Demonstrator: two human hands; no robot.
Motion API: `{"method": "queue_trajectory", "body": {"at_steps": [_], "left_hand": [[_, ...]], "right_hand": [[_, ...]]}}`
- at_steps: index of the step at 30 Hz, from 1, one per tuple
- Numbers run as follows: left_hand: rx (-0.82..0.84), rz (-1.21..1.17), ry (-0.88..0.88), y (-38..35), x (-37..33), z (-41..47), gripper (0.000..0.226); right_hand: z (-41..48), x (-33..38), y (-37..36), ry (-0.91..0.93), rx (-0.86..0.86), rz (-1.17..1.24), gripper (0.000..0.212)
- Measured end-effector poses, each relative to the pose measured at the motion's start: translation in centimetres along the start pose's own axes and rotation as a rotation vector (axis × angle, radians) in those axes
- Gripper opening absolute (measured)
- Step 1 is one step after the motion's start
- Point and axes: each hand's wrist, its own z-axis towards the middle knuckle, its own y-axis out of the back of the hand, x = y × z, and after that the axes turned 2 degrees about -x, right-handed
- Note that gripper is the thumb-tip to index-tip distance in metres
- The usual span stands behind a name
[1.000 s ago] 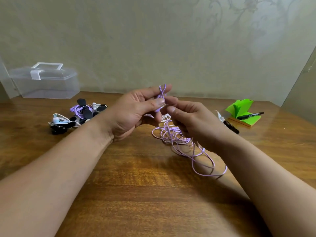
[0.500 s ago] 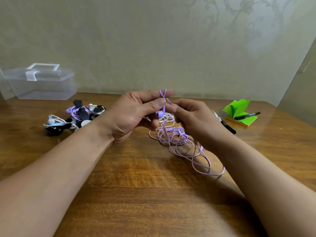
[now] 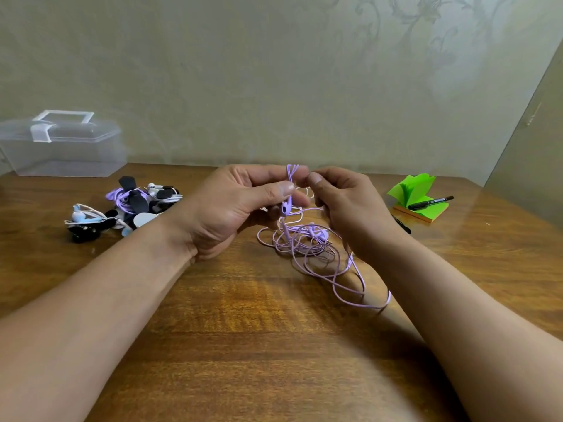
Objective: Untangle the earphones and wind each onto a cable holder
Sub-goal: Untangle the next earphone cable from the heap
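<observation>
Glossy wooden table (image 3: 243, 345), clear plastic box (image 3: 64, 153)

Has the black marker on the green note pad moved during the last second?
No. The black marker still lies across the green note pad in the same place as before. Only the whole view has shifted a little.

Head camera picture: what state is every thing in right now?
Purple tangled earphone cable: knotted, top lifted, rest on the wooden table.
Left hand: pinches the cable.
Right hand: pinches the cable.
Clear plastic box: lid shut.
Green sticky-note pad: sheets fanned open.
Black marker: lying on the pad.
Pile of earphones on black holders: heaped at left.
</observation>
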Motion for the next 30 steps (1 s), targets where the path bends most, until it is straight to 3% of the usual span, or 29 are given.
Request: {"method": "queue_trajectory", "body": {"at_steps": [5, 9, 13, 18, 25, 30], "left_hand": [[-0.211, 0.159, -0.117, 0.8, 0.6, 0.7, 0.029], [-0.280, 0.307, -0.201, 1.2, 1.2, 0.8, 0.031], [-0.222, 0.518, -0.192, 1.6, 2.0, 0.7, 0.028], [-0.120, 0.492, -0.108, 2.3, 1.8, 0.8, 0.026], [-0.149, 0.523, -0.121, 2.4, 1.6, 0.8, 0.029], [0.001, 0.507, -0.078, 1.9, 0.4, 0.1, 0.027]], "right_hand": [[-1.3, 0.7, -1.4, 0.123, 0.254, -0.153, 0.022], [-1.4, 1.3, -1.1, 0.183, 0.247, -0.249, 0.020], [-1.7, 1.4, -1.1, 0.265, 0.221, -0.364, 0.023], [-1.6, 1.6, -0.9, 0.274, 0.174, -0.404, 0.031], [-1.5, 2.1, -0.2, 0.325, 0.123, -0.460, 0.014], [-0.9, 2.9, 0.9, 0.243, 0.198, -0.153, 0.008]]}}
